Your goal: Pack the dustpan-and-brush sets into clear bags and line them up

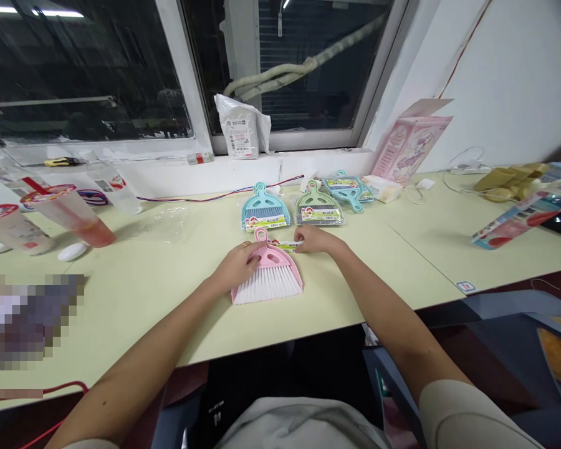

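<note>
A pink dustpan (287, 257) with a white-bristled brush (271, 284) lies on the pale green table, its handle pointing away from me. My left hand (237, 265) grips its left side near the handle. Just behind the dustpan, my right hand (311, 239) pinches the right end of a label strip (285, 246) with yellow-green print. Beyond my hands lie a wrapped blue dustpan set (264, 209) and a wrapped green one (316, 206). Farther back to the right are more blue sets (345, 188), partly overlapping.
Two drink cups (75, 215) and a clear bottle (116, 187) stand at the left. A pink box (412, 144) stands at the back right, near a white tissue pack (382, 188). A white package (243, 131) leans on the window ledge. Chairs flank me.
</note>
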Demonstrator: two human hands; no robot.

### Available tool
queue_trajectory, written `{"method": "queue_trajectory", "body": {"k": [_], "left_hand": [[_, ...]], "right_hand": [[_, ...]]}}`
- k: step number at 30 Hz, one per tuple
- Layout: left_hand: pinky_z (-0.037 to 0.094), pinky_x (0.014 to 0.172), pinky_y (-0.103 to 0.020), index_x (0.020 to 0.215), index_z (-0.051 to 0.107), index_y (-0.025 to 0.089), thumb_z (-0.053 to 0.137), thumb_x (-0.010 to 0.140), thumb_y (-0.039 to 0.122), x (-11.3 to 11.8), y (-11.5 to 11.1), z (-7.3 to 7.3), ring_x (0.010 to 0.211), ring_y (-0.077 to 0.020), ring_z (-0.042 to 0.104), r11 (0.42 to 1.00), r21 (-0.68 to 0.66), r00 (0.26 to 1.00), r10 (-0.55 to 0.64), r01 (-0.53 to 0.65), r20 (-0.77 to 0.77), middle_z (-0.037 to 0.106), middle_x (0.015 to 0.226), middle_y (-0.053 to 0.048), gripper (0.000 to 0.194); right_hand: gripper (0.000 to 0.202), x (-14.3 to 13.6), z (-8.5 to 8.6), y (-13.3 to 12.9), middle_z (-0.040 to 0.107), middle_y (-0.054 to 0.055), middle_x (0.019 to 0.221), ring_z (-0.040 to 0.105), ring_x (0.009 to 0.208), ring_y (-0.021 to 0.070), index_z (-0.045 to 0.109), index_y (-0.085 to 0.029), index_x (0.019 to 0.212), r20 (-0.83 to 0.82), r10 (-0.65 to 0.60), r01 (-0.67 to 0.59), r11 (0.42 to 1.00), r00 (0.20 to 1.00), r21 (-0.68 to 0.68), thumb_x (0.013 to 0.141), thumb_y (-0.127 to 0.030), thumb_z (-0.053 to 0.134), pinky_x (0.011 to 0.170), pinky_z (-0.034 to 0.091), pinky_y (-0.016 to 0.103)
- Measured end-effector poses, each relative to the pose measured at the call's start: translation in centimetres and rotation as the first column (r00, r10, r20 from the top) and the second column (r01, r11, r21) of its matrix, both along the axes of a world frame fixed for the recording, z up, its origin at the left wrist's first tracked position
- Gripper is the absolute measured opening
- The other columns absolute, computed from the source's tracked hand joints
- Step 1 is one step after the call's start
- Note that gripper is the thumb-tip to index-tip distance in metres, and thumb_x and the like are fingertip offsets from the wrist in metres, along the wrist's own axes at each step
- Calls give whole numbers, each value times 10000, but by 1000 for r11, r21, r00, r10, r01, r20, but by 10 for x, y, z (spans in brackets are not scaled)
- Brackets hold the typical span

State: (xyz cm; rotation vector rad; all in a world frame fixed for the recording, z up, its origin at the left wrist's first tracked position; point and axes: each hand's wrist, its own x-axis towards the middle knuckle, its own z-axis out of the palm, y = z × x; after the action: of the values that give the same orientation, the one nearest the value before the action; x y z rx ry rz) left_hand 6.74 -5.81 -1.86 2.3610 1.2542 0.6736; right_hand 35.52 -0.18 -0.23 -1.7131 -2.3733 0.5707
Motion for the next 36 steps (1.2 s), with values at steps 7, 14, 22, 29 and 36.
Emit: {"method": "queue_trajectory", "body": {"k": [7, 14, 22, 29, 36], "left_hand": [[469, 892, -392, 1450, 625, 268, 444, 985, 234, 2, 2, -5, 1018, -284, 620, 1000, 15, 999, -20, 20, -35, 679, 1077, -93, 501], [466, 904, -389, 1353, 693, 243, 430, 995, 257, 6, 0, -7, 978, -268, 601, 1000, 22, 1000, -18, 18, -7, 648, 997, -100, 445], [452, 774, -343, 1124, 649, 245, 516, 981, 318, 11, 6, -9, 843, -220, 634, 991, -134, 974, 49, -20, 220, 696, 914, -45, 209], [437, 639, -285, 1294, 557, 177, 690, 839, 326, 15, 13, -8, 701, -162, 602, 906, -421, 862, 249, -47, 441, 646, 805, 3, 497], [356, 581, -283, 864, 628, 177, 658, 862, 409, 19, -3, 12, 599, -126, 486, 892, -451, 829, 234, 24, 508, 539, 694, 14, 234]], "right_hand": [[152, -13, 2, -7, 720, 81, 915, 621, 853, 220, 707, -177, 830, -210, 23, 27, 972, 977, 235, 809, -66, 605, 747, 434, 311], [120, -54, -5, -30, 693, 33, 881, 611, 847, 189, 762, -221, 919, -330, 309, -212, 931, 892, 298, 916, -262, 649, 781, 434, 313], [245, -67, -21, -32, 622, -12, 710, 531, 651, 146, 630, -205, 808, -374, 70, -50, 997, 925, 62, 889, -428, 689, 600, 319, 278], [387, -68, -14, -33, 509, -32, 597, 449, 591, 128, 496, -207, 608, -529, 111, -155, 987, 841, -39, 897, -426, 629, 594, 311, 283], [276, -72, -15, -38, 550, -34, 698, 488, 618, 126, 563, -197, 839, -757, 3, -190, 969, 653, -161, 833, -434, 704, 577, 336, 262]]}}
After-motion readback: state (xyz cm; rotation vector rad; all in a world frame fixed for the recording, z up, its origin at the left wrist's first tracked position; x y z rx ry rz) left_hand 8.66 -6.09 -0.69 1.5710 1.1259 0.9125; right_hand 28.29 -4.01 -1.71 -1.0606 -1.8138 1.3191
